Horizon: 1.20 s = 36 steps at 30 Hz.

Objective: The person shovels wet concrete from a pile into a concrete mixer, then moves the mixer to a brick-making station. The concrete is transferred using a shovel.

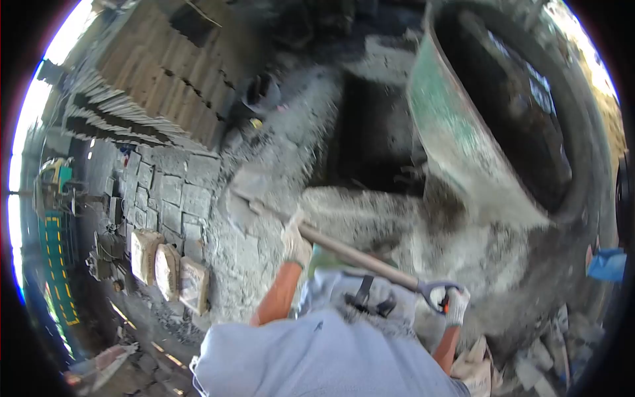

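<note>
A shovel [357, 253] lies across in front of my body, its blade [241, 198] to the left over the dusty grey floor. My left hand [297, 243], in a whitish work glove, is wrapped round the shaft near the blade. At the other end, my gloved right hand [456, 306] grips the D-shaped handle. Beyond the shovel is a dark rectangular pit [377, 132] with a rough concrete edge [357, 202]. Any load on the blade is hard to make out, as it blends with the grey floor.
A large green-and-grey mixer drum [456, 126] stands at the right, its mouth tilted up. Stacked boards [152, 73] rise at the far left, near a bucket [261, 92]. Several filled sacks [167, 271] and paving slabs [175, 192] lie left. Debris [542, 360] sits at lower right.
</note>
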### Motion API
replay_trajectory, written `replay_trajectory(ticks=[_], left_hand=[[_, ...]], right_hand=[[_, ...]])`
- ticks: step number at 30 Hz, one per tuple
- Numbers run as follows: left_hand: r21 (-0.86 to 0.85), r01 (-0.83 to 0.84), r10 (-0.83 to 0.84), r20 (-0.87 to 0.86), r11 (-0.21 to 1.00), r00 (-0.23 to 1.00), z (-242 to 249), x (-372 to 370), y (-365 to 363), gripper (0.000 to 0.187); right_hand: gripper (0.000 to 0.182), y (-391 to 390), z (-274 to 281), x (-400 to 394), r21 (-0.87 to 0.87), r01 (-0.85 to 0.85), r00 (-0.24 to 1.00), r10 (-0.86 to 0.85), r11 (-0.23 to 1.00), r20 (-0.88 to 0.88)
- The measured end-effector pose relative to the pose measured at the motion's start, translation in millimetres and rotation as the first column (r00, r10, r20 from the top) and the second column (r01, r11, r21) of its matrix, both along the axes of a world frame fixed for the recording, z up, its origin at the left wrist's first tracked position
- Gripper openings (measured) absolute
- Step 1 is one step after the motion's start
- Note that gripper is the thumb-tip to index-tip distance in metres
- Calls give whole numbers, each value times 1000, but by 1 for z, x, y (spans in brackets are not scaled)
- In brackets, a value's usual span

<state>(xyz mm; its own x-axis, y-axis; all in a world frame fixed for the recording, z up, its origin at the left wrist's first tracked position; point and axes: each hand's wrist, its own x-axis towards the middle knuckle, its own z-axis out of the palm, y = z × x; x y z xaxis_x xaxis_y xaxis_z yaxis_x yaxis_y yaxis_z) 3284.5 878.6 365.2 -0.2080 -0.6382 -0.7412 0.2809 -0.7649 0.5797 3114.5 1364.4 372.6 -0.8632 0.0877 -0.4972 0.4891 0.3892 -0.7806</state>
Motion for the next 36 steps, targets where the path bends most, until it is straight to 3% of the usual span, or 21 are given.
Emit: replay_trajectory(ticks=[2,3,7,10,17,21,23,26,29,31,33,36], left_hand=[[59,-140,138,33,988,990,-8,36,-17,17],[79,-184,180,51,980,982,-24,57,-30,16],[52,-297,298,-6,953,955,-40,141,-63,17],[36,-348,349,-42,937,936,-42,184,-97,15],[19,-521,521,-6,853,853,-30,229,-143,20],[-6,-570,569,-32,822,821,-45,250,-172,25],[-6,-616,616,14,788,788,-56,264,-189,24],[-15,-658,658,30,753,753,-86,291,-222,22],[-106,-546,547,-24,831,837,-113,325,-240,26],[-129,-575,584,41,808,811,-150,344,-267,31],[-67,-582,584,9,811,812,-151,341,-293,31],[-131,-481,483,-22,867,876,-227,363,-351,33]], right_hand=[[5,-29,-12,4,26,-22,999,21,999,47],[4,-67,10,5,52,-12,988,4,999,156],[8,-134,-9,8,92,-317,947,310,944,83],[8,-197,-6,10,88,-377,925,370,922,83],[12,-318,-25,-15,133,-574,816,549,808,182],[13,-400,-19,-18,176,-632,775,620,754,125],[19,-436,-31,-22,179,-688,725,676,703,129],[25,-505,-46,-20,391,-782,568,814,485,126],[31,-553,-68,-15,346,-793,567,816,502,116],[34,-582,-110,-24,405,-828,449,892,389,61],[36,-633,-76,0,358,-819,523,840,448,143],[34,-673,-99,20,277,-772,618,779,573,111]])
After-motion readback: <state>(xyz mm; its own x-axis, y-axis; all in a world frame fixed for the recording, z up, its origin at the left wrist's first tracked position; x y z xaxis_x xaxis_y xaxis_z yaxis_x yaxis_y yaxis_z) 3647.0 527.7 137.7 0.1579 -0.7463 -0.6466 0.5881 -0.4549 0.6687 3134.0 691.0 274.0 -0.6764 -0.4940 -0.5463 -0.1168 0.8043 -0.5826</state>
